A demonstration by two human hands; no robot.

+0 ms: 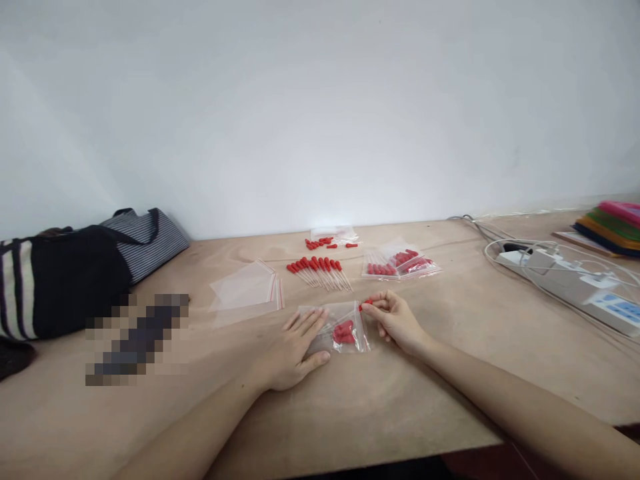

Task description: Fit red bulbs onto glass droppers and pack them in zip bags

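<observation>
In the head view, a clear zip bag (pixel 325 343) lies flat on the table, with several red rubber bulbs (pixel 344 332) showing through its right part. My left hand (pixel 295 353) rests flat on the bag's left side, fingers stretched out and holding nothing. At the bag's right end, by its zip edge, my right hand (pixel 395 320) pinches a red-bulbed dropper (pixel 367 305). The rest of that dropper is hard to make out. Just beyond the bag, several red-bulbed droppers (pixel 320 270) are fanned out side by side with their pale stems toward me.
Flat zip bags (pixel 245 290) lie to the left. Filled bags (pixel 400 263) and loose red bulbs (pixel 320 243) sit farther back. A power strip (pixel 575 280) with cables is at right, near coloured trays (pixel 613 227). A dark bag (pixel 75 280) stands at left beside a blurred-out object (pixel 137 340).
</observation>
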